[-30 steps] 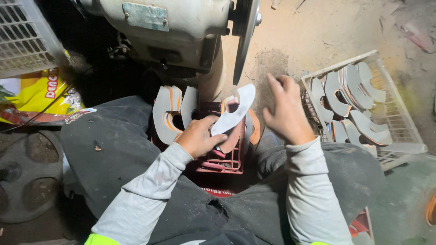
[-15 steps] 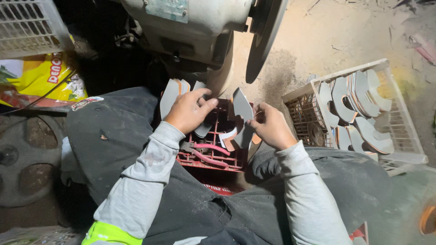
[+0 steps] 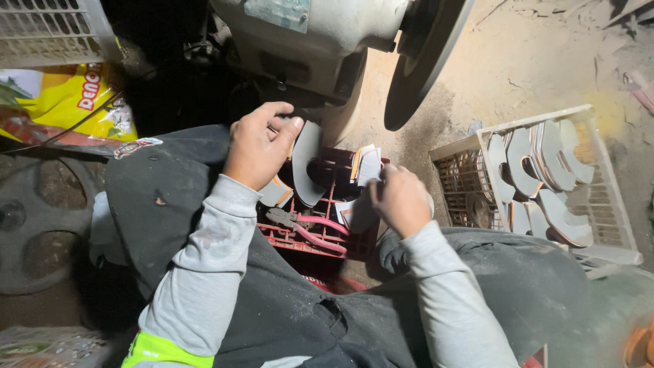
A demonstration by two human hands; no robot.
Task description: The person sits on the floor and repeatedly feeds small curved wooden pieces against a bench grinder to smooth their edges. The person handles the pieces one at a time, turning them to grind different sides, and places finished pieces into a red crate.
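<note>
My left hand (image 3: 259, 144) pinches the top of a curved grey cut-out piece (image 3: 304, 163) that stands upright at the left side of a red crate (image 3: 320, 228) between my knees. My right hand (image 3: 402, 199) is closed on a smaller grey piece with an orange edge (image 3: 366, 163) over the crate's right side. More pieces lie inside the crate, along with red-handled pliers (image 3: 308, 228). Directly above the crate sits a bench grinder (image 3: 320, 34) with its dark wheel (image 3: 426, 61).
A white plastic basket (image 3: 603, 197) at the right holds several curved grey pieces (image 3: 545, 170). A yellow bag (image 3: 61, 102) and a white crate (image 3: 48, 31) lie at the upper left. A dark round disc (image 3: 41, 218) rests on the floor at the left. The ground is dusty.
Both hands came in from the basket side to the red crate. My left hand moved up and left with a curved piece; my right hand dropped lower onto a smaller piece.
</note>
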